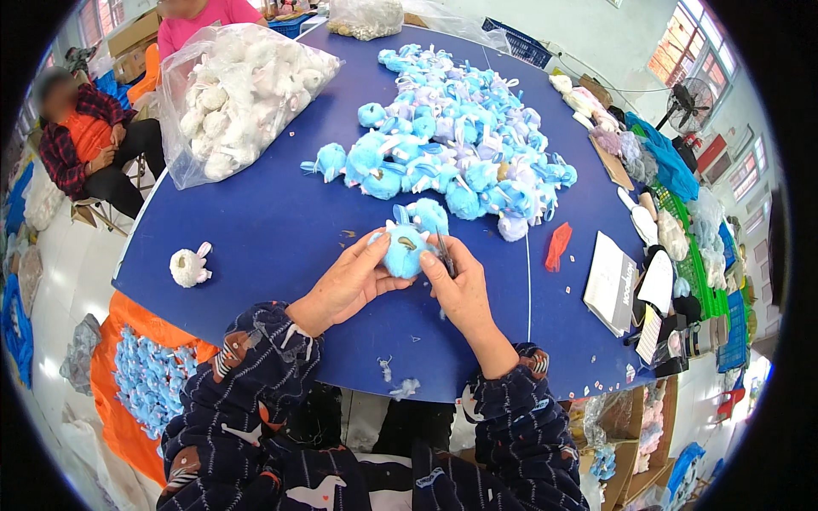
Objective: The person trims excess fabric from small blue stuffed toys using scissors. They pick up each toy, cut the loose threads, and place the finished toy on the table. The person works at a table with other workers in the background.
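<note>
Steadying a blue plush ball (pixel 401 258) at frame centre in the left hand (pixel 362 277) while grasping dark scissors (pixel 446 256) in the right hand (pixel 461 288), apparently trimming, next probably calling for careful blade placement.

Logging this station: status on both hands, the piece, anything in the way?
Left grip on blue plush ball, olive patch showing. Right grip holds dark pointed tool at the ball's right side. Another blue plush close behind.

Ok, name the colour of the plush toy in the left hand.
The plush toy is light blue, clearest in the head view.
</note>
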The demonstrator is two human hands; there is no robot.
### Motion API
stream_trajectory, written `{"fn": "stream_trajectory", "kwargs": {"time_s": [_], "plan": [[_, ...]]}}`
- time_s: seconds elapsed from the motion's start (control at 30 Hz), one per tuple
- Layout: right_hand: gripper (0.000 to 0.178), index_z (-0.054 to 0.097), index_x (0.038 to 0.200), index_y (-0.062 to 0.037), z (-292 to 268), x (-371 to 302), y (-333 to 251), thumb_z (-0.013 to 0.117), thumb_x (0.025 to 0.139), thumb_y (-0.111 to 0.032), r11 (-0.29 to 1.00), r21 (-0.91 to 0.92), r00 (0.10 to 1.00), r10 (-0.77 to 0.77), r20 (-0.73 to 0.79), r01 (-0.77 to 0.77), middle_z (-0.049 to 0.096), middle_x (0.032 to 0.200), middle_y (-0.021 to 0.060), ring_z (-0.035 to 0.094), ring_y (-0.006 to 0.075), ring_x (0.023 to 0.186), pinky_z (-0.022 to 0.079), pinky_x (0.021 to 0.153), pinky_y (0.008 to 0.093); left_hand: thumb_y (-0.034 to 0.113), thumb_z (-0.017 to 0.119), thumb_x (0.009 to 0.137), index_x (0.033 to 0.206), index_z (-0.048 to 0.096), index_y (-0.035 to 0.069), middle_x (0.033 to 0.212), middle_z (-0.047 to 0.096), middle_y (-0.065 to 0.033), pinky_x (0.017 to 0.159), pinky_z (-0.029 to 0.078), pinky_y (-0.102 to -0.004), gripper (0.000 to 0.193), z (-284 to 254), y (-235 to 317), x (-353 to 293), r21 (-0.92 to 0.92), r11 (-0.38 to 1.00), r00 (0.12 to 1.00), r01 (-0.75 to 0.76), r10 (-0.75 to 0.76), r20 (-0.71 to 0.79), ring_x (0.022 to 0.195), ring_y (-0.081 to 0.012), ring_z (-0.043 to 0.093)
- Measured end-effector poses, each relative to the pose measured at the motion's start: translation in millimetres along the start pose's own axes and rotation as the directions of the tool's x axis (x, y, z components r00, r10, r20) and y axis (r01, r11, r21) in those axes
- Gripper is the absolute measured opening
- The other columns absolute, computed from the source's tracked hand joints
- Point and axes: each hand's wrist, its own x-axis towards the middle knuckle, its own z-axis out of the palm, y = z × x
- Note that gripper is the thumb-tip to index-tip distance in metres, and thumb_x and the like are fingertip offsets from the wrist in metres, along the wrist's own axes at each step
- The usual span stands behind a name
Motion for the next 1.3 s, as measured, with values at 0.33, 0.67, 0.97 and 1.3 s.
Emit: {"fn": "stream_trajectory", "kwargs": {"time_s": [0.33,0.67,0.97,1.3], "plan": [[0.032,0.057,0.108,0.0027,-5.0,1.1,8.9,0.062,0.083,-0.015,0.994,-0.098,0.998,-0.049,0.042,0.053,0.06,0.08,0.005,0.054,0.0098,0.068,0.045,0.06,0.0238,0.029,0.038,0.097,0.124,0.04,0.003,0.108,0.053,-0.0075,0.079,0.05,-0.0287,0.038,-2.4,-6.0,-1.4,0.207,0.975,0.996,0.077,-0.085,0.031,0.091,-0.0146,0.057],[0.038,0.056,0.112,0.0043,-7.3,5.8,10.5,0.058,0.086,-0.023,0.974,0.103,0.978,0.196,0.073,-0.203,0.051,0.066,-0.001,0.045,0.0051,0.05,0.039,0.044,0.02,0.011,0.051,0.09,0.133,0.033,0.006,0.112,0.052,-0.0087,0.077,0.049,-0.0264,0.047,3.6,6.4,-5.7,0.441,0.887,0.99,-0.137,0.104,0.099,0.095,-0.0137,0.056],[0.051,0.05,0.122,-0.0022,-3.5,2.6,-1.4,0.066,0.078,-0.023,0.99,-0.081,0.99,-0.112,0.083,0.119,0.061,0.098,0.0101,0.054,0.0115,0.088,0.045,0.074,0.0246,0.009,0.052,0.089,0.121,0.043,0.005,0.108,0.055,-0.0065,0.081,0.048,-0.0265,0.033,-4.4,-0.8,0.7,0.353,0.923,0.985,-0.156,0.173,-0.016,0.095,-0.0123,0.055],[0.037,0.055,0.112,0.0028,1.7,-9.0,-5.7,0.063,0.078,-0.007,0.992,-0.129,1.0,-0.002,-0.018,0.0,0.058,0.084,0.0017,0.05,0.0042,0.07,0.042,0.061,0.0186,0.008,0.053,0.089,0.11,0.052,-0.001,0.096,0.058,-0.0042,0.074,0.047,-0.023,0.023,-8.3,-15.9,1.1,0.424,0.843,0.936,-0.33,0.352,0.028,0.085,-0.0081,0.056]]}}
